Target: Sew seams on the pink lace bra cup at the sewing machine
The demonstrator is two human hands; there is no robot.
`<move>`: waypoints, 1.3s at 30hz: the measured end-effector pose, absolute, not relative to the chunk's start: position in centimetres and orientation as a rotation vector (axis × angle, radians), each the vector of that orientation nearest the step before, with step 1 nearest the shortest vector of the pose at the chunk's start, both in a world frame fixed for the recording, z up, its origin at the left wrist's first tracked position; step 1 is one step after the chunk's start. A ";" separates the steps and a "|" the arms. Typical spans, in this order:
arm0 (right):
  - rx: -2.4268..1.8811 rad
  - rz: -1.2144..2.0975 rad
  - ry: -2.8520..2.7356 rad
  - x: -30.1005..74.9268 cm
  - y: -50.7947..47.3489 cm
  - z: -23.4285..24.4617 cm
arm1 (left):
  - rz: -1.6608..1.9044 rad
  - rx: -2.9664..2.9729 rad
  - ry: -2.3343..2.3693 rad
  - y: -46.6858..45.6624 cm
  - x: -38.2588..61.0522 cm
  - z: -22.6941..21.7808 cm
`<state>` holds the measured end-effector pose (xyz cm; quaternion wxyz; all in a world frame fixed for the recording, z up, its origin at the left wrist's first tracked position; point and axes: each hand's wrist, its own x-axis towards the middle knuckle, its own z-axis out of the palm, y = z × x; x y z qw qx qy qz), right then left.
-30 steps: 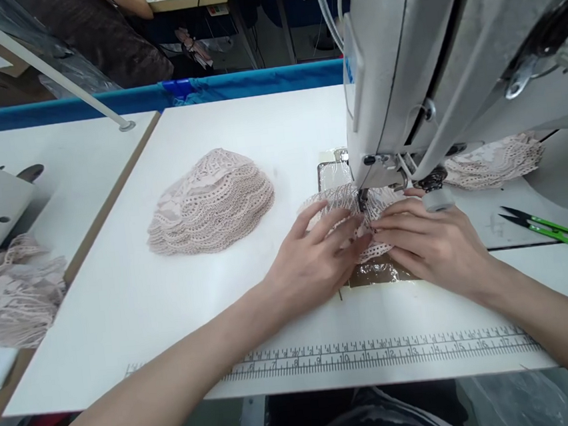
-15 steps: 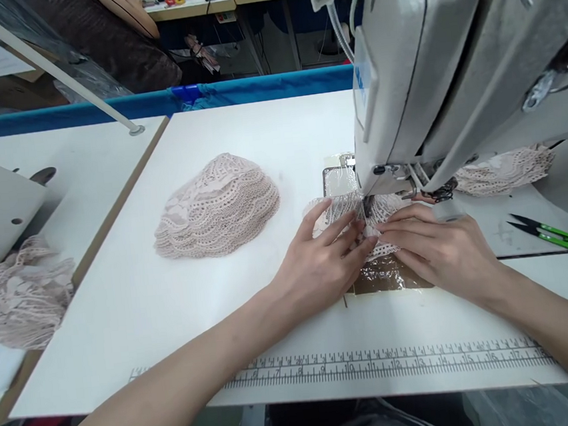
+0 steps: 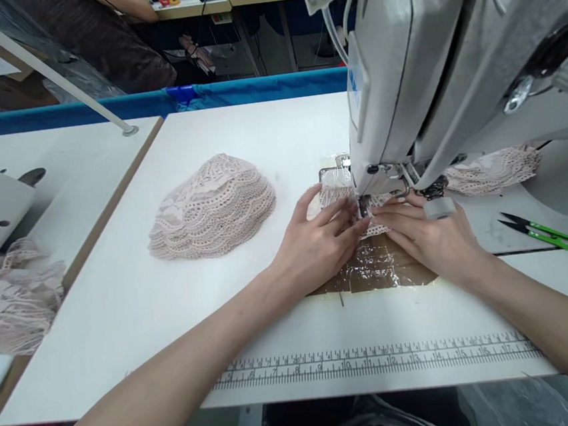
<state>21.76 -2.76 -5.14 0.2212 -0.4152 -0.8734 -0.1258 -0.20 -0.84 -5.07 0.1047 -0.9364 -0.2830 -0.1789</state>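
Observation:
A pale pink lace piece (image 3: 336,196) lies under the presser foot (image 3: 364,206) of a grey sewing machine (image 3: 431,71). My left hand (image 3: 317,243) lies flat on the lace just left of the needle, fingers stretched out. My right hand (image 3: 429,236) presses the lace from the right, fingers extended toward the foot. Both hands' fingertips nearly meet at the needle. A shiny taped patch (image 3: 377,264) on the table shows below the lace.
A stack of pink lace pieces (image 3: 210,206) sits left of my hands. More lace (image 3: 493,169) lies behind the machine, and a heap (image 3: 14,302) on the neighbouring table. Green thread snips (image 3: 550,234) lie at right. A printed ruler (image 3: 378,359) runs along the near edge.
The lace has fed away from me under the foot, and both hands have slid forward with it. More of the taped patch is uncovered.

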 end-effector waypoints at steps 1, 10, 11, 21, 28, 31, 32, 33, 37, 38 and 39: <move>-1.157 -0.385 -2.412 21.7 -2.7 -5.1 | -0.525 -2.761 -0.847 -0.8 -0.2 -5.1; -1.040 -0.417 -2.457 21.3 -4.5 -4.6 | -0.542 -2.721 -0.820 -3.3 -0.6 -4.8; -1.041 -0.422 -2.454 21.2 -4.6 -4.6 | -0.539 -2.723 -0.824 -3.4 -0.6 -4.7; -1.081 -0.432 -2.461 21.1 -4.6 -4.6 | -0.593 -2.741 -0.823 -2.9 -0.6 -4.7; -1.105 -0.433 -2.473 21.0 -4.4 -4.6 | -0.595 -2.754 -0.846 -2.5 -0.7 -4.8; -1.103 -0.449 -2.470 21.1 -4.3 -4.6 | -0.604 -2.753 -0.848 -2.3 -0.6 -4.8; -1.107 -0.450 -2.469 21.1 -4.3 -4.7 | -0.608 -2.753 -0.851 -2.2 -0.6 -4.8; -1.115 -0.448 -2.469 21.1 -4.3 -4.7 | -0.609 -2.752 -0.856 -2.2 -0.6 -4.9; -1.149 -0.442 -2.484 21.2 -4.2 -4.9 | -0.604 -2.751 -0.869 -1.9 -0.6 -4.9; -1.161 -0.442 -2.487 21.2 -4.1 -4.9 | -0.602 -2.752 -0.871 -1.8 -0.5 -4.9; -1.174 -0.442 -2.489 21.1 -4.1 -4.9 | -0.600 -2.755 -0.872 -1.8 -0.5 -5.0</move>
